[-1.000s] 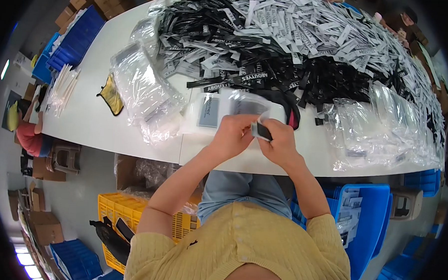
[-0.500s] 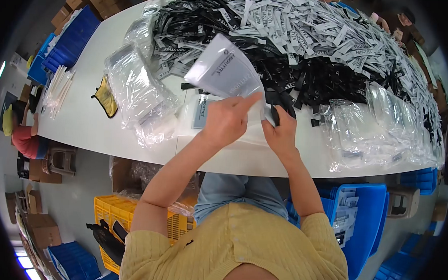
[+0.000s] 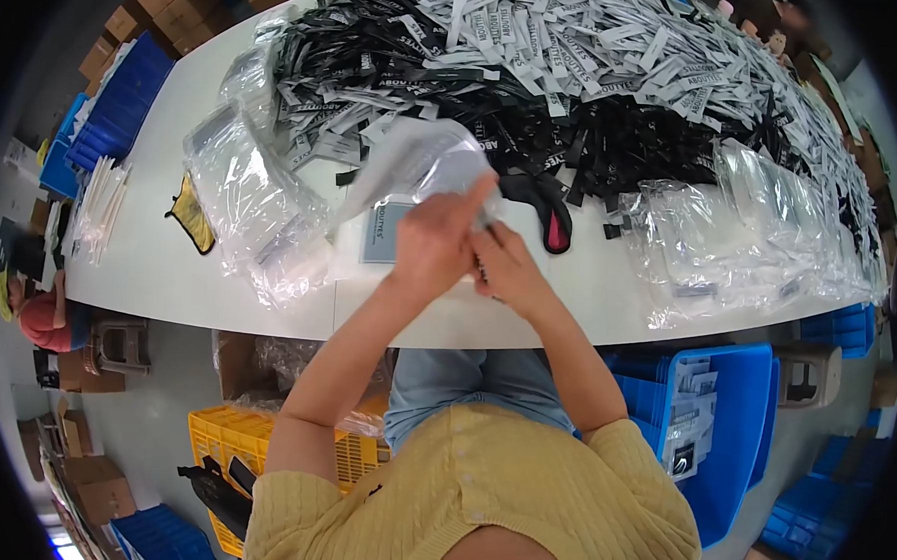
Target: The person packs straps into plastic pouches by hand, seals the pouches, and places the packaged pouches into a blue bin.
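My left hand [image 3: 435, 241] is closed on a clear printed plastic bag [image 3: 404, 163], which is blurred and raised above the table with its wide end pointing away from me. My right hand [image 3: 514, 270] meets the left one at the bag's near end, its fingers bent together. A small dark piece shows at the right fingers, too hidden to name. A flat packet with a grey printed label [image 3: 383, 232] lies beneath and left of my left hand. Just beyond my right hand rests a black fabric item with a pink inside [image 3: 554, 225].
A large heap of black and white printed strips [image 3: 578, 60] covers the table's far side. Clear plastic bags are stacked at left [image 3: 252, 186] and right [image 3: 711, 236]. A yellow, black-edged piece [image 3: 193, 214] lies at left. Below stand a yellow crate [image 3: 226, 435] and a blue bin [image 3: 727, 442].
My right hand has moved left and come against my left hand. The bag has swung leftward and blurred. The black fabric item, earlier at my right fingers, now lies apart, showing pink.
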Motion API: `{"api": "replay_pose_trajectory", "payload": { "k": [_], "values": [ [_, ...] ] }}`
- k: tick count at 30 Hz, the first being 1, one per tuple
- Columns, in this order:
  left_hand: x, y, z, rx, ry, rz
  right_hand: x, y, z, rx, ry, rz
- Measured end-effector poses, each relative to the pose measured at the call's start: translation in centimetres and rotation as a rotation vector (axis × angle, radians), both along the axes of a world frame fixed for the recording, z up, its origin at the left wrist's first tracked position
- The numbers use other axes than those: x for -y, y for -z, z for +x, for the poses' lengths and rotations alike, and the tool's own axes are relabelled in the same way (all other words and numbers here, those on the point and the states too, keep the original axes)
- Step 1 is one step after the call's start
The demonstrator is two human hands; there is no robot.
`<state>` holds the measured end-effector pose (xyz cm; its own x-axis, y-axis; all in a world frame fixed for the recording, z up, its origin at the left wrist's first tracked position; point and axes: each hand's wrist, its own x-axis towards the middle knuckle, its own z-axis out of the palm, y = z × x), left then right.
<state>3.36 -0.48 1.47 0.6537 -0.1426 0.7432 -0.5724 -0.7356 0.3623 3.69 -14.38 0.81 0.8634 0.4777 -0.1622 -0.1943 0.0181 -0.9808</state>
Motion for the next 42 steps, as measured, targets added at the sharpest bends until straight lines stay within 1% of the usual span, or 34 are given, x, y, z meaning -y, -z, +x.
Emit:
{"api": "replay_pose_trajectory", "payload": {
  "k": [1, 2, 3, 4, 5, 7, 8, 9, 12, 14, 15, 16, 18, 19, 20, 22, 23, 26, 29, 31, 32, 33, 35, 36, 38, 39, 42],
  "values": [
    [-0.1, -1.0, -0.6, -0.289, -0.109, -0.061, -0.4, -0.4, -0.8, 0.06, -0.01, 0.024],
    [-0.3, -0.7, -0.6, -0.187, -0.052, -0.003, -0.6, -0.5, -1.2, 0.122, -0.021, 0.05],
    [-0.4, -0.3, -0.5, -0.08, 0.006, 0.056, -0.9, 0.3, -0.6, 0.213, 0.053, -0.096],
    [-0.5, 0.1, -0.4, 0.023, 0.067, 0.115, -0.9, 1.1, 0.2, 0.174, 0.035, -0.035],
    [-0.4, 0.4, -0.9, 0.001, 0.102, 0.197, -0.8, 1.9, 1.2, 0.134, 0.015, 0.024],
    [-0.1, 0.6, -0.9, -0.004, 0.051, 0.124, -1.2, 3.1, 1.8, 0.049, 0.008, 0.109],
    [0.0, 0.6, -0.7, -0.005, 0.024, 0.087, -1.3, 3.4, 1.6, 0.155, 0.023, 0.043],
    [-0.3, 0.8, -0.7, -0.123, -0.071, 0.083, -1.4, 2.2, 0.9, 0.258, 0.034, -0.023],
    [-1.3, 0.7, -0.3, -0.215, -0.142, -0.018, -1.4, 3.3, -0.1, 0.358, 0.105, -0.084],
    [0.0, 0.7, -1.2, -0.103, 0.005, 0.085, -1.0, 4.3, 0.3, 0.231, 0.164, -0.031],
    [0.8, 0.6, -1.6, -0.073, 0.081, 0.12, -0.8, 4.4, 0.7, 0.425, 0.203, 0.089],
    [1.2, 0.3, -1.8, -0.038, 0.157, 0.155, -0.4, 4.4, 0.6, 0.359, 0.159, 0.066],
    [0.9, -0.4, -2.1, -0.148, 0.083, 0.063, 0.3, 3.3, 0.0, 0.229, 0.075, 0.02],
    [0.2, -0.4, -2.1, -0.216, 0.058, 0.023, 0.8, 1.6, -0.4, 0.09, 0.028, 0.111],
    [-0.1, -0.4, -2.0, -0.278, 0.031, -0.018, 1.0, 1.6, -0.2, 0.1, 0.039, 0.075],
    [1.0, 0.1, -2.2, -0.161, 0.149, 0.113, 1.5, 2.0, 0.5, 0.121, 0.059, 0.001],
    [1.6, 0.4, -2.6, -0.108, 0.209, 0.177, 1.0, 2.8, 0.5, 0.21, 0.212, 0.017],
    [2.2, -1.8, -3.3, -0.289, 0.092, 0.183, -0.1, 3.5, 1.1, 0.738, 0.387, 0.04],
    [0.3, -4.3, -2.7, -0.496, 0.219, 0.025, 1.4, 3.9, 1.6, 0.206, 0.055, 0.042],
    [-1.2, -5.3, -0.4, -0.093, 0.098, 0.319, 1.6, 2.9, 1.4, 0.309, 0.039, 0.082],
    [-1.7, -5.8, 0.0, -0.065, 0.097, 0.403, 1.7, 2.2, 1.2, 0.358, 0.03, 0.1],
    [-2.3, -6.2, 0.4, -0.034, 0.096, 0.485, 1.8, 1.6, 0.9, 0.435, 0.018, 0.029],
    [-3.1, -7.2, 0.4, -0.315, 0.217, 0.527, 1.6, 0.6, 0.8, 0.474, 0.001, 0.057],
    [-3.2, -7.5, 0.5, -0.415, 0.236, 0.492, 1.6, 0.2, 0.8, 0.495, -0.005, 0.072],
    [-3.3, -8.1, 0.7, -0.613, 0.277, 0.419, 2.0, -0.1, 0.9, 0.357, -0.081, 0.063],
    [-3.0, -8.4, 0.7, -0.678, 0.275, 0.353, 2.2, -0.1, 1.0, 0.289, -0.118, 0.059],
    [-3.0, -8.8, 0.7, -0.74, 0.249, 0.356, 2.5, 0.6, 1.2, 0.292, -0.124, 0.059]
  ]
}}
